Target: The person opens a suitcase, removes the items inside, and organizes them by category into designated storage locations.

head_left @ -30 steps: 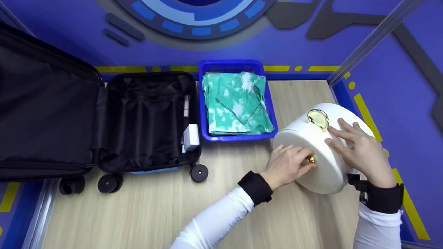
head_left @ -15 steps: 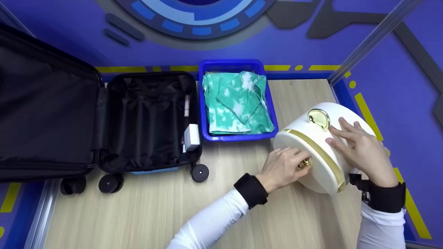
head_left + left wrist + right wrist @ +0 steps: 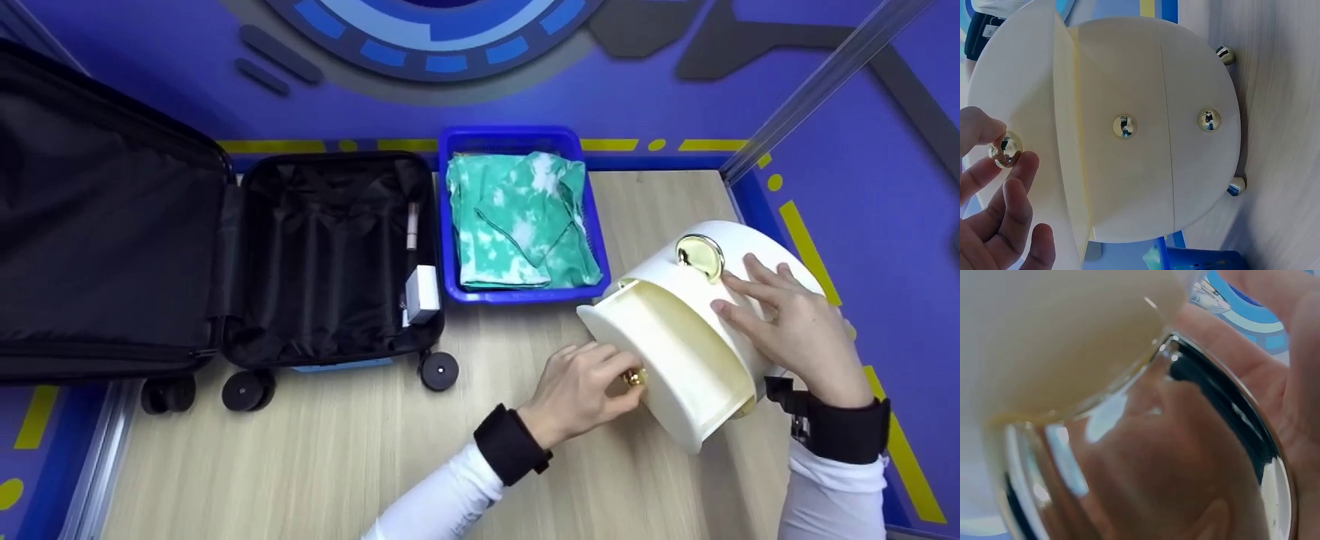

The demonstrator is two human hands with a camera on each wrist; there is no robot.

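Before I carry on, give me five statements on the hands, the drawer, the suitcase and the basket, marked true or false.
1. The left hand pinches a gold knob on the front of a drawer. True.
2. That drawer is fully shut. False: it stands open, pulled out from its housing.
3. The right hand rests on the white cabinet. True.
4. A white box is in the open suitcase. True.
5. The blue basket is empty. False: green-and-white cloth lies in the basket.
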